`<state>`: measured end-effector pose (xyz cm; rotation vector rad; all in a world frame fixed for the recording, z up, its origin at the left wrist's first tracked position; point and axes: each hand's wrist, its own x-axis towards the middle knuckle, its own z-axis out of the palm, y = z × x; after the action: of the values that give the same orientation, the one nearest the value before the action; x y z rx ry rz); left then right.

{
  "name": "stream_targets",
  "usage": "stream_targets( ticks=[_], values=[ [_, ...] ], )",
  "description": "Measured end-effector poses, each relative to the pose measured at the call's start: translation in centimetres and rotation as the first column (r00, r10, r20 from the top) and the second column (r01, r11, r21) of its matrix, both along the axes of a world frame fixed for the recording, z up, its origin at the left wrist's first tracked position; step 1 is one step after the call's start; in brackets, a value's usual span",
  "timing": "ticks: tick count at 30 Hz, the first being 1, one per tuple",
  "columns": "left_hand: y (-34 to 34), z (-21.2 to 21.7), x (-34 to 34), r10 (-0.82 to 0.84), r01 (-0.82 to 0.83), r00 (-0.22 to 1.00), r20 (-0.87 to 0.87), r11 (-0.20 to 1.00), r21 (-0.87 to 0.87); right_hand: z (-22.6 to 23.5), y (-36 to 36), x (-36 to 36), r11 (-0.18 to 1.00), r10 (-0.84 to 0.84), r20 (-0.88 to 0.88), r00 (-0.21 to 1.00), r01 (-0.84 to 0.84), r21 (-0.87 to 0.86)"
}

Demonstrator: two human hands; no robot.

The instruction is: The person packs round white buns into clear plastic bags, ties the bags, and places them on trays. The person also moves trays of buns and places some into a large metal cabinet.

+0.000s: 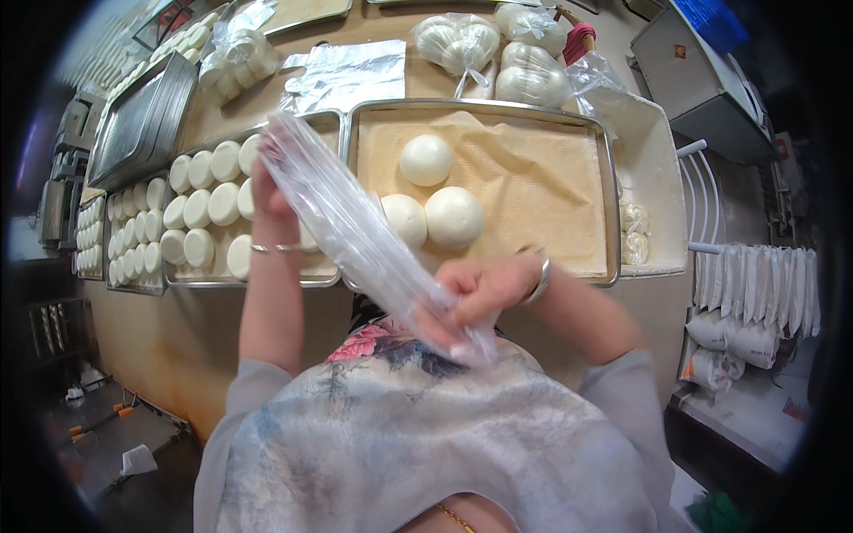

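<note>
A long clear plastic bag (355,222) stretches slantwise between my two hands, in front of the trays. My left hand (274,182) grips its upper end, with the fingers partly covered by the film. At the lower end, close to my body, my right hand (484,291) is closed on the bag, slightly blurred. Three large round white buns (425,160) rest on the cloth-lined metal tray (533,191) beyond my right hand; the bag overlaps one of them. Left of it, another tray holds rows of flatter white buns (211,206), some hidden behind my left arm.
Bagged white buns (457,49) and a stack of flat plastic bags (351,73) lie behind the trays. Stacked empty metal trays (142,124) stand at the far left. A white bin (657,178) adjoins the right tray, with a white rack (702,195) beyond.
</note>
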<state>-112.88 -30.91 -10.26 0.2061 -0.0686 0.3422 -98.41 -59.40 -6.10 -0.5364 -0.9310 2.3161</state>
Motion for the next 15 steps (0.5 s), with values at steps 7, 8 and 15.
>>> stream_targets(
  ticks=[7,8,15],
  values=[
    [-5.1,9.1,1.2,0.149,0.429,0.876,-0.458,0.190,0.883,-1.7,2.7,12.5,0.802,-0.565,0.825,-0.002,0.231,0.551],
    [-6.1,9.1,2.1,0.245,0.524,0.832,-0.498,-0.054,0.850,-1.7,3.3,12.9,0.821,-0.485,0.848,-0.214,0.223,0.526],
    [-7.8,3.0,3.5,0.467,0.527,0.793,-0.391,-0.848,0.056,-3.2,1.7,6.5,0.947,-0.238,0.773,-0.588,-0.317,0.051]
  ],
)
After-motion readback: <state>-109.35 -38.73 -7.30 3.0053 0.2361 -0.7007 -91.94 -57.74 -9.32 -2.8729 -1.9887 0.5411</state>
